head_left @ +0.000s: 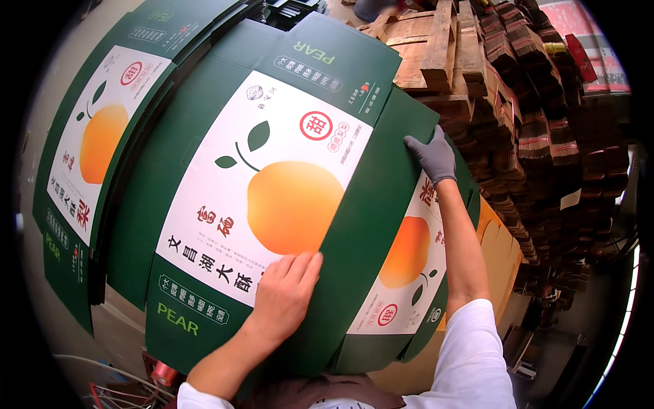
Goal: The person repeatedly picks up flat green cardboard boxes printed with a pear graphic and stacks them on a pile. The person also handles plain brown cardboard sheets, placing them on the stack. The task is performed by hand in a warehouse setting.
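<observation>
A large flat green cardboard box blank (381, 184) lies in front of me, printed with white panels and orange-yellow pears. My left hand (289, 286), bare, rests on its middle panel just below the big pear. Those fingers are curled and pressed together; anything inside them is hidden. At the blank's upper right, my right hand (436, 157) in a grey glove touches the green panel near its edge, thumb spread away from the fingers. Alongside on the left is another printed green blank (65, 136), at the top of a stack.
Wooden pallets (439, 48) stand at the back right. Tall stacks of brown folded cardboard (538, 136) line the right side. By the lower left lie a red roll (163, 373) and thin red rods (112, 395). Part of another person (371, 8) shows at the top.
</observation>
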Demonstrator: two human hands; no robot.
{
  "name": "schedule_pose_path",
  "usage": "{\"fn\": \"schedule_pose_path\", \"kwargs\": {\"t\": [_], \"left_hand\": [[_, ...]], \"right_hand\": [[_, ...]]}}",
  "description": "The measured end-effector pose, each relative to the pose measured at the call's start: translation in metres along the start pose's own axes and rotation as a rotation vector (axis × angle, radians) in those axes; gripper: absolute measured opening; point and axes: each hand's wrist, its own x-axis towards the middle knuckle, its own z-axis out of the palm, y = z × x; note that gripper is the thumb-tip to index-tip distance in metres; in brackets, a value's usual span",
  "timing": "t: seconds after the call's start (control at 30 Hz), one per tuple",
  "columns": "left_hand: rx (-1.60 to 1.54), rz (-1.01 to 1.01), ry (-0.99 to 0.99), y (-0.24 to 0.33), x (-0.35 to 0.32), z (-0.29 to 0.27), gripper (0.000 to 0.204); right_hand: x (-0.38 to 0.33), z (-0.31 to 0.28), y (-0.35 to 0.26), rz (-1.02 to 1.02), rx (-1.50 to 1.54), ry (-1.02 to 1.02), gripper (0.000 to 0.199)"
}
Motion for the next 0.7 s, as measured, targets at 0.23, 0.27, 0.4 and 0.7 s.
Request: {"fn": "schedule_pose_path", "kwargs": {"t": [0.23,0.27,0.4,0.7], "left_hand": [[0.147,0.271,-0.064,-0.042,0.098,0.046,0.042],[0.178,0.27,-0.099,-0.042,0.098,0.045,0.042],[0.324,0.278,-0.15,-0.035,0.101,0.039,0.041],[0.321,0.266,-0.165,-0.033,0.106,0.038,0.042]], "right_hand": [[0.0,0.004,-0.002,0.024,-0.013,-0.027,0.082],[0.001,0.004,-0.001,0.016,-0.003,-0.026,0.083],[0.0,0.008,0.006,0.021,-0.005,0.007,0.088],[-0.049,0.016,-0.027,-0.607,-0.184,0.113,0.06]]}}
